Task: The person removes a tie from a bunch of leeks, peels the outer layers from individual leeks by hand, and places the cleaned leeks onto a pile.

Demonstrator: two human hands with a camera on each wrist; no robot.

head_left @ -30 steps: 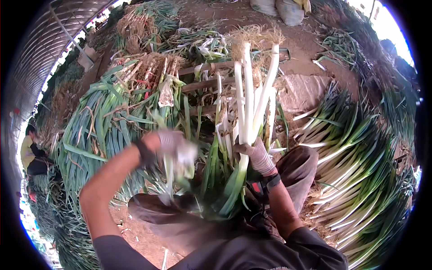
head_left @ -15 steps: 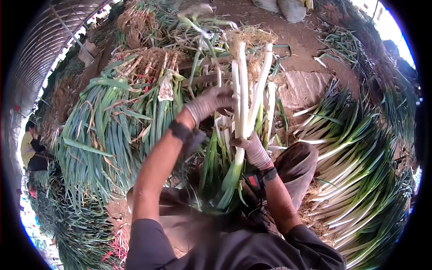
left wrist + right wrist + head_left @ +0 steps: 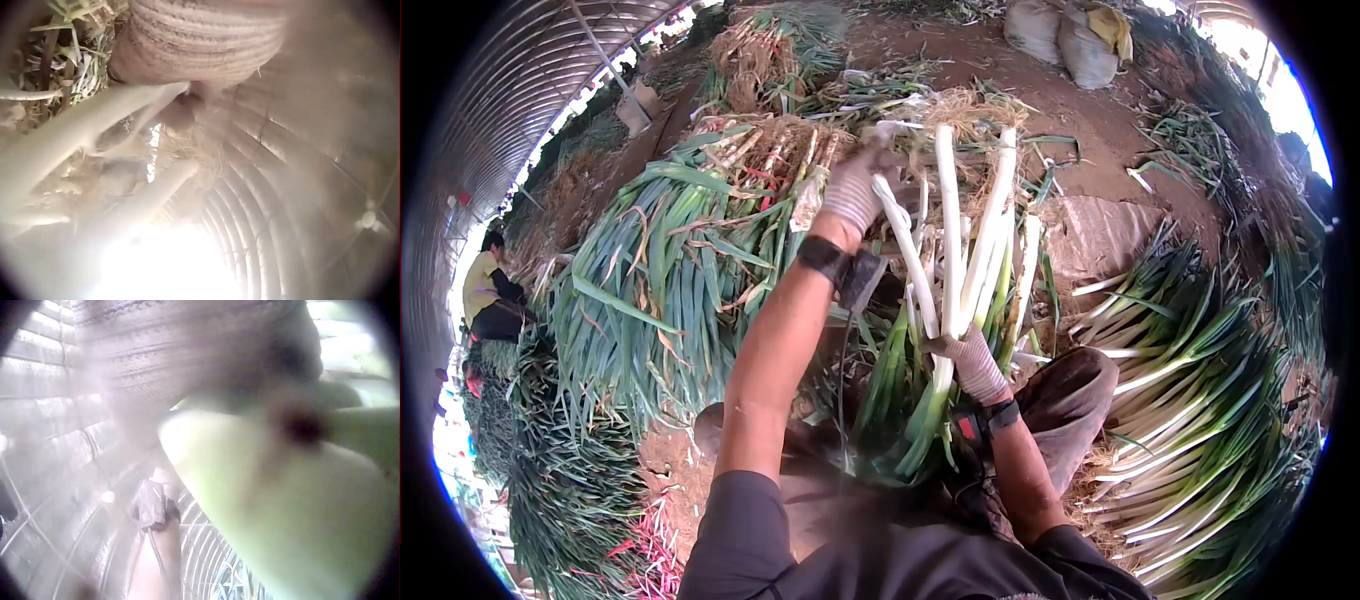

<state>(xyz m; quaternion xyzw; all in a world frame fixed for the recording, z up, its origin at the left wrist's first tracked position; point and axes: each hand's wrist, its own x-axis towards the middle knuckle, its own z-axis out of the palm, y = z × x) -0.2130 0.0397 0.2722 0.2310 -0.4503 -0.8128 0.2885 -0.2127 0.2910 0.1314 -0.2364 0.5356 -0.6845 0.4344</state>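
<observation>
My gloved right hand (image 3: 972,365) grips a few long green onions (image 3: 951,220) round their lower white shafts, roots upward and green leaves down between the legs. At the upper end of the leftmost green onion (image 3: 908,238), my gloved left hand (image 3: 855,192) pinches the stalk, which leans left from the others. In the left wrist view, that white stalk (image 3: 81,134) runs up to the striped glove (image 3: 200,40), a thin layer hanging off it. A pale green shaft (image 3: 269,494) fills much of the right wrist view, close under the glove (image 3: 200,356).
Untrimmed green onions (image 3: 660,270) lie heaped at the left, roots away from me. Cleaned white-stemmed ones (image 3: 1190,410) are laid in a row at the right. Sacks (image 3: 1088,50) stand at the back; another person (image 3: 492,290) sits at far left.
My left hand has risen from low at the left, past the stalks, to the upper end of the leftmost one, which now tilts left. A loose peel flew off at the top; my right hand keeps its grip.
</observation>
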